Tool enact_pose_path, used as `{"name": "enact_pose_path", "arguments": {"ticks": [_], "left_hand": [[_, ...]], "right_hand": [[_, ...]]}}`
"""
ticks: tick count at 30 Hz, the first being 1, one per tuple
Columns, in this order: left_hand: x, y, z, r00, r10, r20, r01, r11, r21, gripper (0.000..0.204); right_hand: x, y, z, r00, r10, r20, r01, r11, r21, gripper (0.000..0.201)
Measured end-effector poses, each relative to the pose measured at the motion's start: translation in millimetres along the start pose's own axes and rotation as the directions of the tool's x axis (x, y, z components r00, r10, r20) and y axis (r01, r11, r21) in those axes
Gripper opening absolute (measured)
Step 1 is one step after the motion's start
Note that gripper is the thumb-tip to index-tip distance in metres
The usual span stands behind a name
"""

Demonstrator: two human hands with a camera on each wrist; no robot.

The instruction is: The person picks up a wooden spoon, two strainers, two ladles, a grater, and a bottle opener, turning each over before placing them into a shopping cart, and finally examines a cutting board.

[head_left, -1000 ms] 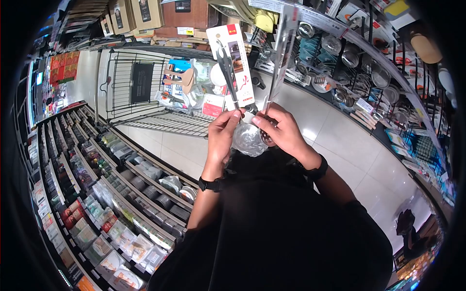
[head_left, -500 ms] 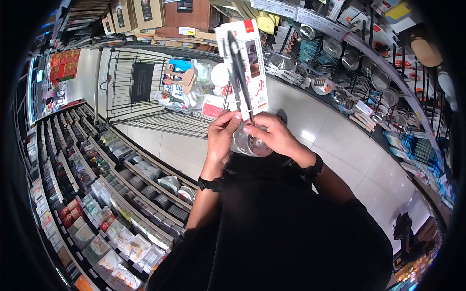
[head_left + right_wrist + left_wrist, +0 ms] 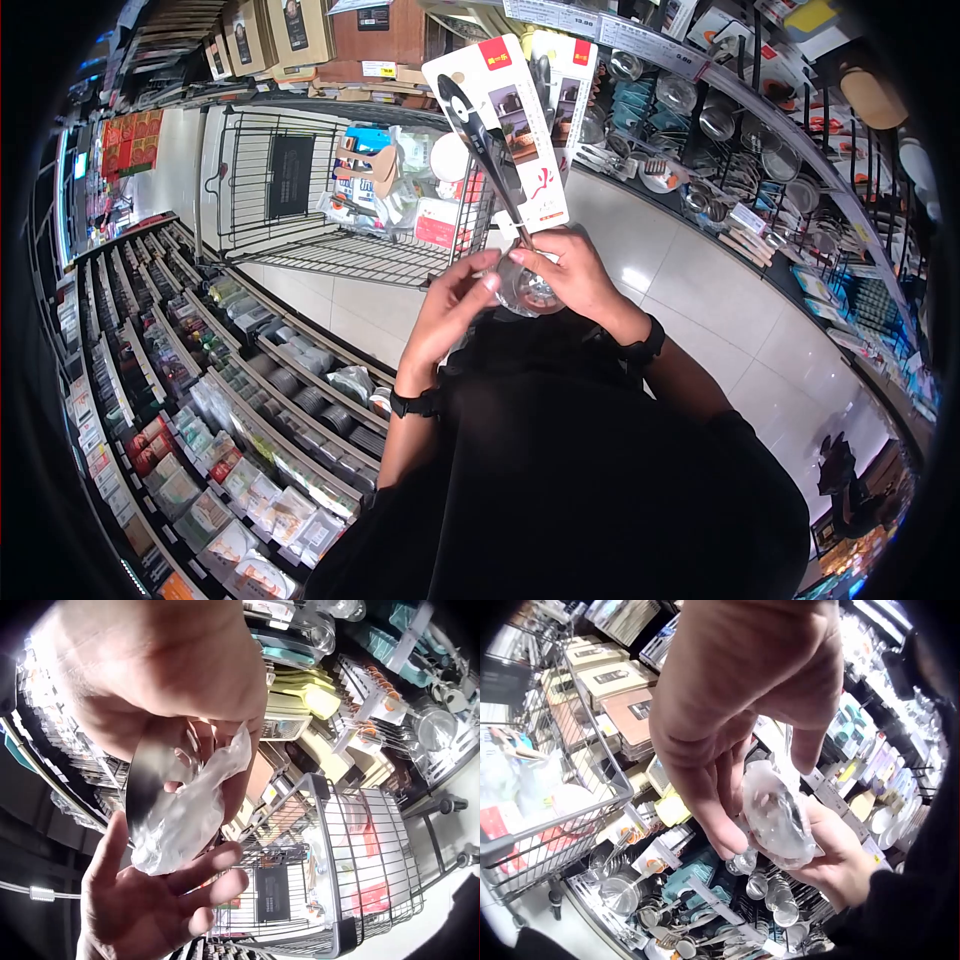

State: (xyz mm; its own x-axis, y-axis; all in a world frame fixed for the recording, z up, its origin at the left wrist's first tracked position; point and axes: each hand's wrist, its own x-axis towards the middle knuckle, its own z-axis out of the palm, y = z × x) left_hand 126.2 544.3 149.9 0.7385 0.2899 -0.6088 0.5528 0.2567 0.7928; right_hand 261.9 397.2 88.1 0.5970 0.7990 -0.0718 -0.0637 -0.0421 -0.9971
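My right hand [image 3: 580, 275] grips two carded kitchen utensils by their lower handles, just below the cards. The front card [image 3: 545, 165] is white and red, with a long black handle [image 3: 485, 150] along it. Partly behind it stands a second, similar card [image 3: 572, 95]. Below the fist, in the right wrist view, a shiny metal ladle head [image 3: 150, 776] shows holes, with a clear plastic wrapper [image 3: 187, 821] against it. My left hand [image 3: 450, 310] is beside the wrapped heads, its fingers spread loosely around the plastic and holding nothing.
A wire shopping cart [image 3: 350, 250] with goods in it, wooden spatulas [image 3: 375, 170] among them, stands ahead to the left. Hanging utensils [image 3: 720, 120] line the right shelf. Tiered shelves [image 3: 250, 400] run along the left, and cutting boards [image 3: 375, 45] stand at the back.
The two cards, brought together half a second ago, now fan apart in my right hand, the front one tilting left. My left hand has let go of the front utensil and moved slightly down and left.
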Motion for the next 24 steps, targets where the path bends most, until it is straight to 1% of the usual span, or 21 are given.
{"name": "enact_pose_path", "arguments": {"ticks": [1,2,3,4,5,6,7,9,11,12,14,15,17,18,20,22,24], "left_hand": [[-2.6,-0.2,2.1,0.999,-0.014,0.037,0.013,1.0,0.015,0.037],[-2.5,-1.7,3.2,0.999,-0.014,0.037,0.014,1.0,0.015,0.037],[-2.0,-3.7,4.2,0.999,-0.035,0.038,0.034,0.999,0.038,0.032],[-1.4,-5.1,5.9,0.998,-0.056,0.039,0.053,0.997,0.06,0.027],[0.1,-5.9,10.4,1.0,-0.028,0.001,0.028,0.999,-0.023,0.02],[2.5,-10.0,8.5,1.0,-0.026,-0.001,0.026,0.999,-0.023,0.02],[6.2,-18.0,5.2,0.999,-0.024,-0.03,0.024,1.0,0.01,0.019],[9.0,-17.9,6.1,0.998,-0.02,-0.061,0.022,0.999,0.043,0.018],[9.3,-15.6,10.2,0.992,0.039,-0.12,-0.022,0.991,0.134,0.017],[9.5,-17.0,9.5,0.992,0.039,-0.12,-0.023,0.991,0.133,0.017],[11.2,-18.7,8.5,0.99,0.049,-0.13,-0.031,0.989,0.142,0.017],[11.6,-17.4,9.2,0.99,0.05,-0.128,-0.032,0.989,0.142,0.017],[11.2,-13.1,10.7,0.979,0.116,-0.167,-0.079,0.975,0.209,0.019],[11.7,-14.0,10.2,0.979,0.115,-0.167,-0.079,0.975,0.208,0.019],[13.2,-16.5,10.2,0.976,0.119,-0.185,-0.089,0.983,0.16,0.021],[13.4,-15.3,12.6,0.975,0.125,-0.186,-0.096,0.983,0.154,0.022],[14.0,-13.5,16.9,0.974,0.132,-0.184,-0.105,0.983,0.148,0.022]], "right_hand": [[0.2,-2.1,-1.2,1.0,0.013,-0.001,-0.013,1.0,-0.028,0.025],[0.4,-3.0,-1.9,1.0,0.025,-0.002,-0.025,0.998,-0.057,0.025],[-0.1,-2.0,-0.6,1.0,0.025,-0.002,-0.025,0.998,-0.056,0.025],[-1.2,-0.3,2.1,1.0,-0.012,-0.019,0.011,0.998,-0.069,0.025],[-1.9,0.2,4.3,0.998,-0.05,-0.036,0.047,0.995,-0.082,0.025],[-1.9,-0.9,5.2,0.998,-0.052,-0.035,0.049,0.995,-0.083,0.025],[-1.9,-2.4,5.8,0.999,-0.046,-0.028,0.044,0.997,-0.071,0.025],[-1.5,-6.6,4.9,0.999,-0.04,-0.019,0.039,0.998,-0.059,0.026],[-0.6,-12.9,2.3,0.996,-0.022,0.088,0.03,0.996,-0.088,0.026],[-0.1,-12.6,2.1,0.996,-0.022,0.088,0.03,0.996,-0.088,0.026],[1.4,-11.2,1.3,0.983,-0.132,0.124,0.138,0.99,-0.038,0.026],[0.2,-11.2,1.8,0.984,-0.132,0.122,0.138,0.99,-0.039,0.026],[-3.7,-11.8,4.2,0.996,-0.038,0.084,0.024,0.987,0.157,0.024],[-4.3,-11.1,4.2,0.996,-0.038,0.084,0.024,0.987,0.157,0.024],[-6.6,-7.6,1.2,0.999,-0.029,0.025,0.025,0.991,0.129,0.024],[-7.0,-2.4,-0.3,0.999,-0.01,0.037,0.005,0.991,0.133,0.024],[-6.2,-3.8,2.3,1.0,0.01,0.006,-0.011,0.974,0.226,0.024]]}}
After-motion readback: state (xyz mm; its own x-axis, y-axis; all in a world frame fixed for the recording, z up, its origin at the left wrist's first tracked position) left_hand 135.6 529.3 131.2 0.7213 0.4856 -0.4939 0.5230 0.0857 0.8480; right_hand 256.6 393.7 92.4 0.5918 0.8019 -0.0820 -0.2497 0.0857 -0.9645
